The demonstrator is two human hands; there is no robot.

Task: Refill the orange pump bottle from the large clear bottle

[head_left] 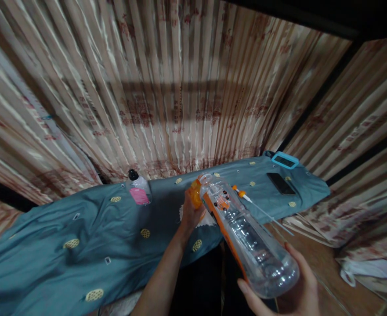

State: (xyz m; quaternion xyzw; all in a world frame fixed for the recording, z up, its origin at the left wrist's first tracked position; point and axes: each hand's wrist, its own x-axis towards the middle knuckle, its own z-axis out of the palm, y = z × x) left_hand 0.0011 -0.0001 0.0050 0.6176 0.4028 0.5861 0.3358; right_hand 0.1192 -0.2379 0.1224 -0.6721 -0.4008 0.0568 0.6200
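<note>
Above the near edge of the cloth-covered tabletop [81, 228], the clear plastic bottle [246, 237] lies tilted. Right hand [288, 294] cups its base; left hand [190, 214] closes on the orange cap [196, 193]. Judged light, thin-walled, smooth, likely slippery; hold at base and neck.

A bench [81, 228] is covered with a blue-green cloth [41, 259] that has small yellow spots. A small clear bottle [138, 188] with a black cap and a pink label stands on it near the back. At the right end lie a dark phone [280, 183] and, just behind it, a light blue thing [284, 160] with a dark middle.
</note>
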